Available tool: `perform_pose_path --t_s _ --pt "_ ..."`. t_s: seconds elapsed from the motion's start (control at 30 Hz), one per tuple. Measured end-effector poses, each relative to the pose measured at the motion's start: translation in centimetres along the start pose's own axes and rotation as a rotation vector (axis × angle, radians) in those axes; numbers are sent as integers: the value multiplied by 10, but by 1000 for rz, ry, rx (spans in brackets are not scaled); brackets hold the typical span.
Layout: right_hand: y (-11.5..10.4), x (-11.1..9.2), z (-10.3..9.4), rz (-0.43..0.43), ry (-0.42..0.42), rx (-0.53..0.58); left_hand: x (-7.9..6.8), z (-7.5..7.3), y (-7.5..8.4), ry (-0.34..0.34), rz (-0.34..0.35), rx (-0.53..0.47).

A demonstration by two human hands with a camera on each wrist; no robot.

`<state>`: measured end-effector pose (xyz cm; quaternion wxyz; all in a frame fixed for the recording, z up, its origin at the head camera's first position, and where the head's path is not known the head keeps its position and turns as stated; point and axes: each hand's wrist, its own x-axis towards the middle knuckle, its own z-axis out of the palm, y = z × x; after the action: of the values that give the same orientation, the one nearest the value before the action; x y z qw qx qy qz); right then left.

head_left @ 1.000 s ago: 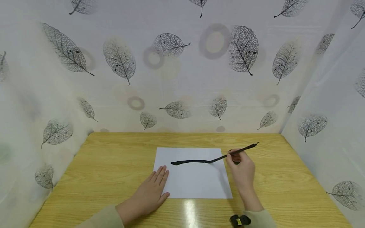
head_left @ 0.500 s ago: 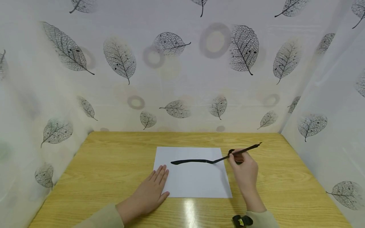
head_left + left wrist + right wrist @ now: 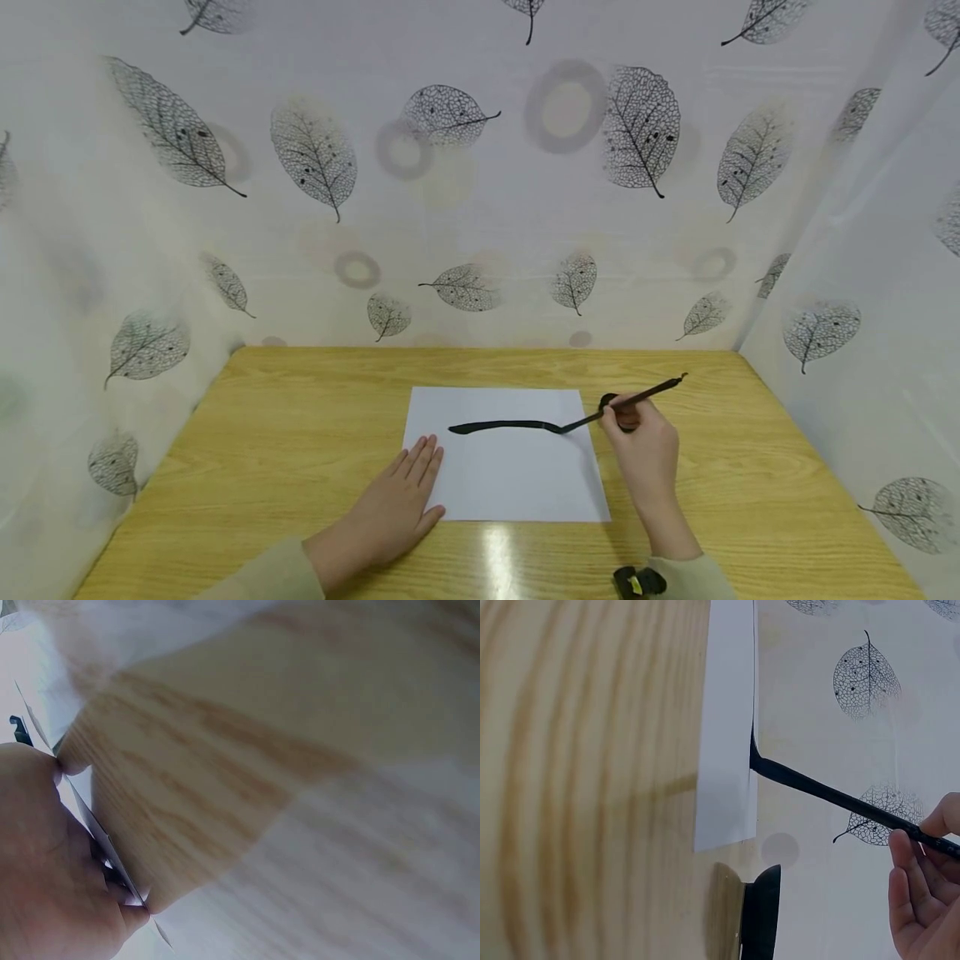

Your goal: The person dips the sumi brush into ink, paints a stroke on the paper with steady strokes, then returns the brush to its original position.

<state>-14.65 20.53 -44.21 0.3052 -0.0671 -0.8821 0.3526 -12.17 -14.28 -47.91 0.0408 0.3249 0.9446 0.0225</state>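
A white sheet of paper lies on the wooden table. My left hand rests flat on its left side, fingers straight and thumb spread near the lower edge. A long black ink stroke runs across the upper part of the sheet. At its right end is the bent tip of a dark ink brush, pressed against the paper in the right wrist view. My right hand pinches the brush's handle between thumb and fingers, beyond the sheet's right edge. The left wrist view shows mostly the left hand from the side.
A round black dish stands just right of the sheet, partly hidden behind the right hand in the head view. A black wrist strap sits by the right sleeve. Leaf-printed white curtains enclose the table at the back and sides.
My right hand has shifted slightly right with the brush, and the black stroke reaches a little farther right. In the last half second the hand has barely moved. The left hand stays put.
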Motion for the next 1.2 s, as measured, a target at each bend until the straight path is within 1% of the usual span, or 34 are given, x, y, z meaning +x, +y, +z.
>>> perform_pose_path --t_s 0.1,0.27,0.37,0.5,0.63,0.77,0.97,1.03,1.2 --pt "-2 1 1 -14 -10 -15 0 0 -1 -6 -6 -1" --pt "-8 2 3 -87 -2 -38 0 0 -2 8 -10 -2" --pt "-12 1 5 -115 3 -47 -1 0 -2 2 -11 -7" --pt "-13 0 7 -125 2 -59 -1 2 -3 -15 -16 -5" --pt "-11 0 7 -110 -17 -50 -1 2 -3 -21 -21 -6" --pt "-6 1 4 -75 -33 -24 0 1 -3 -21 -21 -11" --pt "-3 2 0 -43 -13 40 1 1 -3 -16 -15 -23" --pt "-2 2 -1 -42 -1 81 2 1 -3 -17 -14 -24" --pt "-4 3 -4 -56 40 230 3 1 -3 -18 -9 -13"
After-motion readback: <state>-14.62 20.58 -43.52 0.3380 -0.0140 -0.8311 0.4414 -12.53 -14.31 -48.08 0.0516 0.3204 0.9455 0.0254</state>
